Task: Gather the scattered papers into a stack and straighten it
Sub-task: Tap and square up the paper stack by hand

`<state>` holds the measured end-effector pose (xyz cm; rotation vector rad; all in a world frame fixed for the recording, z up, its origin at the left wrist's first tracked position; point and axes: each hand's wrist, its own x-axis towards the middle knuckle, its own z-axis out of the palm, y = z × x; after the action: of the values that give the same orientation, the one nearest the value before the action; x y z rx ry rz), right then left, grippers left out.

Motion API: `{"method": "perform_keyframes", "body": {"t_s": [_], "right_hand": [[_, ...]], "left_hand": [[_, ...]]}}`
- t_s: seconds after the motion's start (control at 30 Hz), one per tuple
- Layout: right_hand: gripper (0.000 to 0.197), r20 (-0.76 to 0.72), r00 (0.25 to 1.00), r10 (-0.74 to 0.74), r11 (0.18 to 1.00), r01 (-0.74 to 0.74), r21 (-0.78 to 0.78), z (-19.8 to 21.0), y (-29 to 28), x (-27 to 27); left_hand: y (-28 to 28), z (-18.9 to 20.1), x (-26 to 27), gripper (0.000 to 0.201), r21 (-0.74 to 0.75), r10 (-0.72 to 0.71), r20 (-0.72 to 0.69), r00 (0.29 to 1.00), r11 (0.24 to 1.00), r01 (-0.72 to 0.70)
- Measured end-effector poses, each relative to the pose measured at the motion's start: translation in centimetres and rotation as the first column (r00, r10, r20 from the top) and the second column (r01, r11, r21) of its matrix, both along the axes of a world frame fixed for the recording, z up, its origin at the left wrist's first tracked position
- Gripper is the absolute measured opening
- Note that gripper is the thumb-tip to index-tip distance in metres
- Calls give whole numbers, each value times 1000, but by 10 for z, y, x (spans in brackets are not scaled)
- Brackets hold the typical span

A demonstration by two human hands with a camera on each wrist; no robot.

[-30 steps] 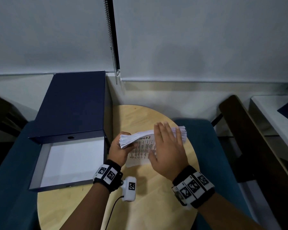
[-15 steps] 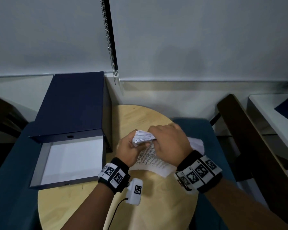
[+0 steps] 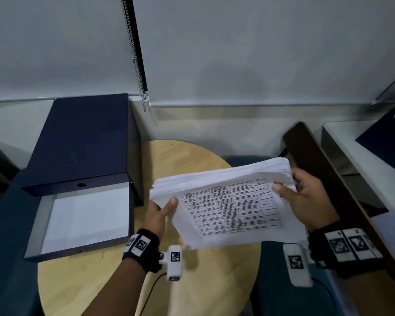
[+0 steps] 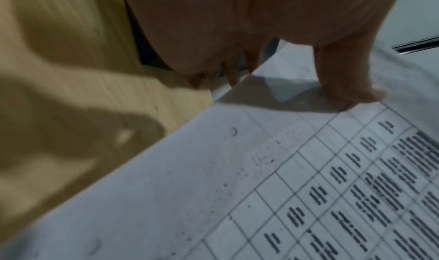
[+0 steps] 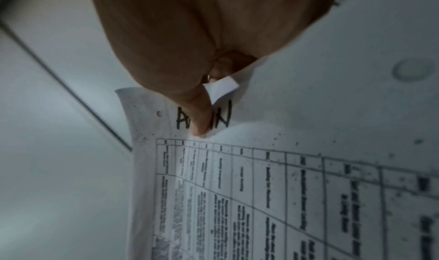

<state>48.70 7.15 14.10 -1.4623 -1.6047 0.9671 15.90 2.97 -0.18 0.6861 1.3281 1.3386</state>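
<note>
**Fingers clamped on both ends of the paper stack, held above the table**

Fingers of the left hand [image 3: 159,213] are tucked under the near-left corner of the paper stack [image 3: 226,201], with the thumb [image 4: 351,87] pressed on the top sheet; the corner is pinched between them. At the opposite end, the right hand [image 3: 306,199] is wrapped round the far-right edge, its thumb [image 5: 199,117] laid across handwritten letters on the top sheet, the other fingers hidden beneath. A small folded paper corner is seen just beside that thumb. The stack is held between the two hands, tilted, raised off the round wooden table [image 3: 192,288]. Sheet edges are fanned slightly at the end past the left fingers. A printed table with blurred text is shown on the top sheet between both thumbs. An open dark blue box [image 3: 78,144] with a white lining is placed well to the left of the left fingers. Marker bands are worn on both wrists.
</note>
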Motion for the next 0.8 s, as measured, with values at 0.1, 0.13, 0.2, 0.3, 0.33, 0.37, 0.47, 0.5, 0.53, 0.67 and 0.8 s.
{"method": "perform_keyframes", "body": {"t_s": [0.1, 0.13, 0.2, 0.3, 0.33, 0.37, 0.47, 0.5, 0.53, 0.67, 0.8], "right_hand": [[28, -110, 993, -49, 998, 45, -39, -29, -4, 5], [28, -122, 990, -66, 998, 63, -33, -44, -5, 5], [32, -146, 983, -114, 992, 104, -75, -82, -8, 2], [44, -156, 967, -203, 968, 175, -181, -144, -20, -12], [47, -135, 968, -211, 962, 182, -202, -159, -25, -20], [52, -104, 969, -226, 952, 196, -235, -173, -30, -28], [62, -48, 958, -282, 913, 252, -319, -195, -39, -44], [62, -46, 957, -285, 914, 257, -314, -198, -38, -45], [62, -40, 958, -284, 915, 259, -308, -197, -35, -45], [43, -46, 967, -250, 949, 236, -208, -187, -33, -39], [40, -61, 973, -220, 954, 202, -222, -190, -42, -31]], "left_hand": [[11, 16, -3, 48, 117, -53, -5, 999, 992, 54], [10, 20, -5, 48, 140, -1, -44, 999, 990, 7], [5, 19, -9, 48, 178, 95, -142, 985, 982, -69], [-16, -1, -14, 49, 153, 120, -286, 951, 985, -79], [-23, -11, -15, 43, 119, 86, -345, 935, 992, -47], [-29, -23, -17, 32, 82, 45, -389, 920, 997, -14], [-39, -54, -18, 38, 5, 36, -404, 914, 999, -37], [-39, -56, -16, 36, -15, 45, -412, 910, 998, -56], [-38, -56, -15, 33, -29, 50, -422, 905, 997, -68], [-37, -56, -17, 25, -24, 49, -436, 899, 998, -66], [-44, -55, -23, 31, -35, 17, -357, 934, 999, -31]]}}
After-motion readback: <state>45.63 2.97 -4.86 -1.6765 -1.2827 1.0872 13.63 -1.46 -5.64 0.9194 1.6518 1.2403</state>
